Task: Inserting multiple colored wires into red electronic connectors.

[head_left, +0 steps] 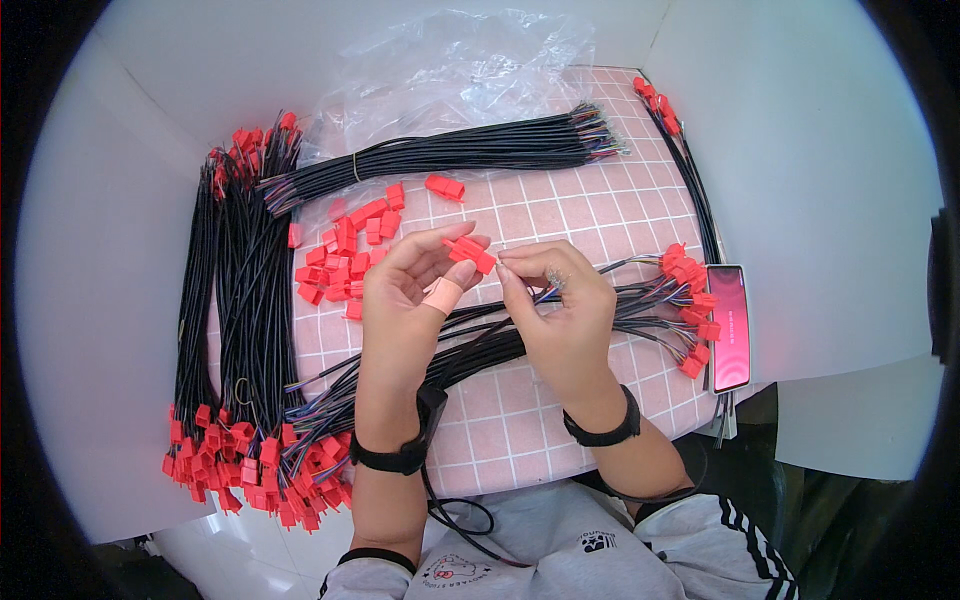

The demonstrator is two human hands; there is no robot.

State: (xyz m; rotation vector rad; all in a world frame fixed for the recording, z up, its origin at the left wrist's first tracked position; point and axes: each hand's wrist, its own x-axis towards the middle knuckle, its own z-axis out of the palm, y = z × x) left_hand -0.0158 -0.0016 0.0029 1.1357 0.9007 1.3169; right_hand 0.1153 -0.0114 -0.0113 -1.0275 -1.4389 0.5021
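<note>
One red connector [469, 254] in left hand [405, 288] — phone screen [731, 345] apparently lettered

Left wall: smooth, pale grey-white panel [95, 300], upright beside the table.
Back wall: plain off-white panel [250, 60] behind the table's far edge, meeting its neighbours at thin corner seams [657, 35].
Right wall: broad, bluish-white panel [830, 200], lower edge slightly curved; a second, smaller pale panel [860, 415] shows beneath it.
Right rim: narrow, black upright shape [940, 285], too dark to identify.
Table: topped in pale pink with a white grid [590, 215], near edge rounded.
Floor: glossy white tiles [235, 560], lower left.
Lower right: dark, greenish-black area [840, 530], unclear.
Light: bright, soft, glinting on the tiles.
</note>
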